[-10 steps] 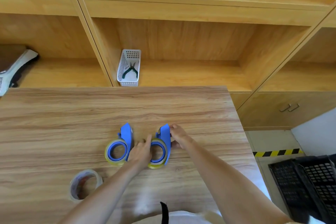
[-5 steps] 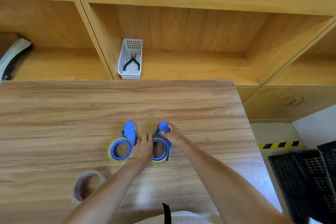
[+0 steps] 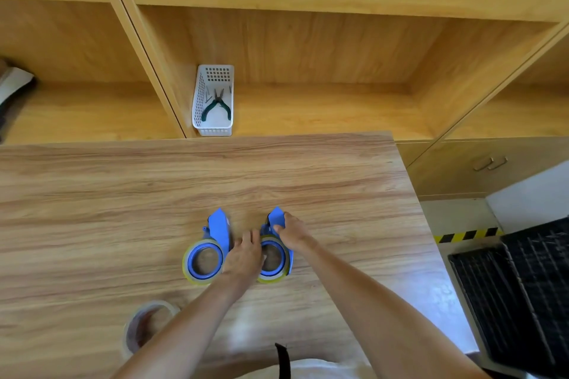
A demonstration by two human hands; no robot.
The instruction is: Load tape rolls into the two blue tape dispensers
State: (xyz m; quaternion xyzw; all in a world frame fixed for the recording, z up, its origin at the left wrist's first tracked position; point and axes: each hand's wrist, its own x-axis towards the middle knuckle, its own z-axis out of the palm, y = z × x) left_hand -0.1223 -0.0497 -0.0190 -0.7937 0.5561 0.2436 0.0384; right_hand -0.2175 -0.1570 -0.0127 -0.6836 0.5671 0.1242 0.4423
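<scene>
Two blue tape dispensers lie side by side on the wooden table [image 3: 123, 209], each with a yellowish tape roll around its blue hub. The left dispenser [image 3: 212, 248] is untouched. My left hand [image 3: 244, 258] rests on the left side of the right dispenser [image 3: 277, 258], fingers over the roll's edge. My right hand [image 3: 292, 232] grips that dispenser's upper blue handle part near its tip. A third, clear tape roll [image 3: 144, 326] lies loose on the table near my left forearm.
A white perforated basket [image 3: 214, 101] with green-handled pliers stands on the shelf behind the table. A black crate [image 3: 517, 295] sits on the floor to the right, beyond the table's right edge. Paper lies on the upper shelf.
The camera view has tilted slightly downward. Both hands stay on the right dispenser, which sits about where it was; the left dispenser has not moved.
</scene>
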